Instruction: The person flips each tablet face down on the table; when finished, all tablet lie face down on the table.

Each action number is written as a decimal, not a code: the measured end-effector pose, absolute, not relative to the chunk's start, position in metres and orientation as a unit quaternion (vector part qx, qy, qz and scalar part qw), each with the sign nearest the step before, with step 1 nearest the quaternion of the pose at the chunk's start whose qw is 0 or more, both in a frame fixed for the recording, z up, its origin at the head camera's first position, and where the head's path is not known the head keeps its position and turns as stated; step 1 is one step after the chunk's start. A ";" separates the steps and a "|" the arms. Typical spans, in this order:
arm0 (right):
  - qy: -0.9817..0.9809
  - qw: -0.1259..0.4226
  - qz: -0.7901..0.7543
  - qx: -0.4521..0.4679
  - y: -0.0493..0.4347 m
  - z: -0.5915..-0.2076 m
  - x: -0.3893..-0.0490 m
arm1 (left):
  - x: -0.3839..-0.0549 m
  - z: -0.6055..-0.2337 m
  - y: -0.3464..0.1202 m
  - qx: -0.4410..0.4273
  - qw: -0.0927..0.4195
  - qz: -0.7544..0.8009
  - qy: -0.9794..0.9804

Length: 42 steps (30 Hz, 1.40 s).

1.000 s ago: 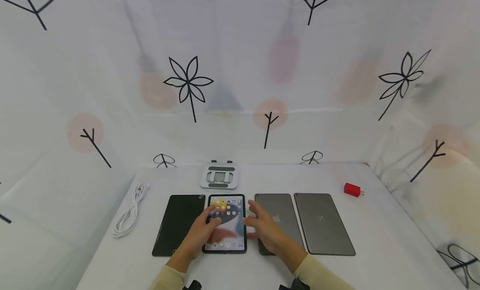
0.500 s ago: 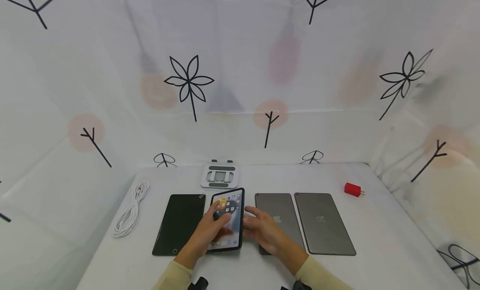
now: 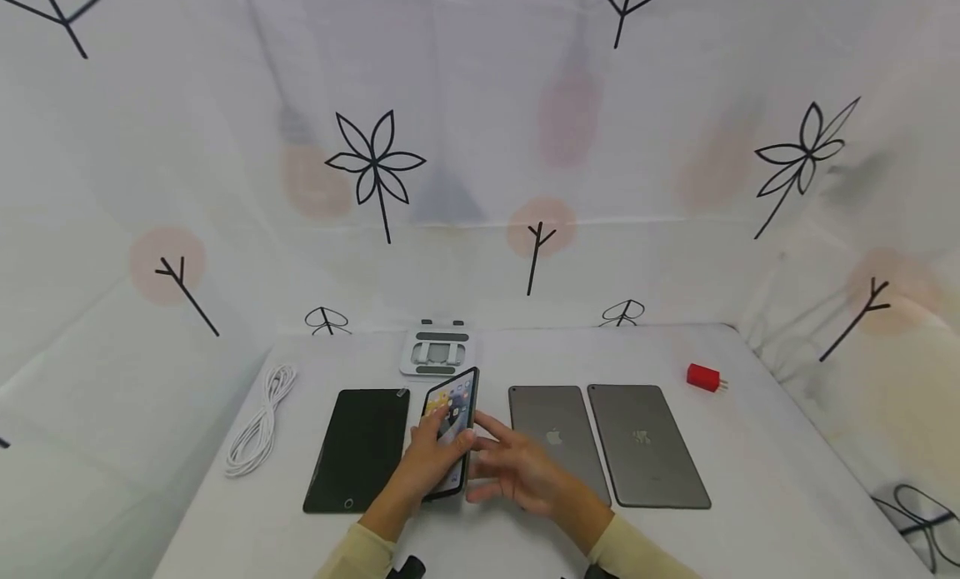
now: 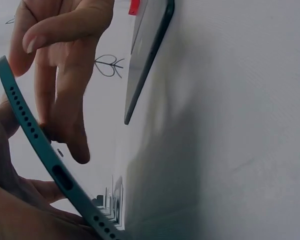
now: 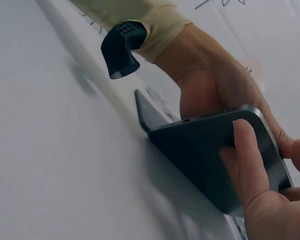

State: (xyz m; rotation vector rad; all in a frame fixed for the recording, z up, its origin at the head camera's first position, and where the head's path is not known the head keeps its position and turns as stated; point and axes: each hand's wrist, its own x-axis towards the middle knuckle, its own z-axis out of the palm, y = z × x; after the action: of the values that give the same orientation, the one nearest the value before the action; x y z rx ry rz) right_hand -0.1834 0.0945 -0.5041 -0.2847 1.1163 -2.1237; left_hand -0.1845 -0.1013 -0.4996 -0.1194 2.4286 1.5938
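A tablet (image 3: 459, 396) with a lit screen of app icons leans on its side, right long edge raised and screen facing left. My left hand (image 3: 429, 462) holds it from the screen side, its thumb at the raised edge; part of its grip is hidden. My right hand (image 3: 525, 475) is at the other side, fingers spread and fairly straight. In the left wrist view, right fingertips touch the raised corner and back beside the tablet's ported end (image 4: 43, 150). The dark back (image 5: 190, 155) shows in the right wrist view.
A black tablet (image 3: 360, 446) lies left. To the right, two grey tablets (image 3: 558, 421) (image 3: 648, 446) lie backs up. Behind is a white and grey folding stand (image 3: 437, 351). A coiled white cable (image 3: 258, 433) lies far left, a red charger plug (image 3: 703, 377) far right.
The lit tablet has gone from flat on the table to steeply tilted, its right edge lifted. My left hand has moved right with it; right fingers have come against its back.
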 end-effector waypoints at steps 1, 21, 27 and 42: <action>0.430 0.362 -0.819 -0.117 0.094 -0.504 -0.183 | -0.184 -0.499 -0.101 -0.039 0.117 0.539 0.833; 0.545 0.351 -0.734 -0.203 0.097 -0.497 -0.174 | -0.182 -0.478 -0.112 0.055 0.171 0.614 0.768; 0.592 0.339 -0.698 -0.216 0.098 -0.494 -0.173 | -0.181 -0.480 -0.110 0.051 0.158 0.654 0.738; 0.725 0.173 -0.641 -0.182 0.087 -0.498 -0.170 | -0.185 -0.489 -0.116 0.029 0.148 0.777 0.612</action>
State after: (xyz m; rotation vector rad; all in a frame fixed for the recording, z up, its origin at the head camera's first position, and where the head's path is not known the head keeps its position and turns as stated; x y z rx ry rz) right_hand -0.1703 0.0867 -0.4976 -0.5171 2.0567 -1.8179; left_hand -0.1849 -0.1160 -0.4891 0.0822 1.7602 2.2342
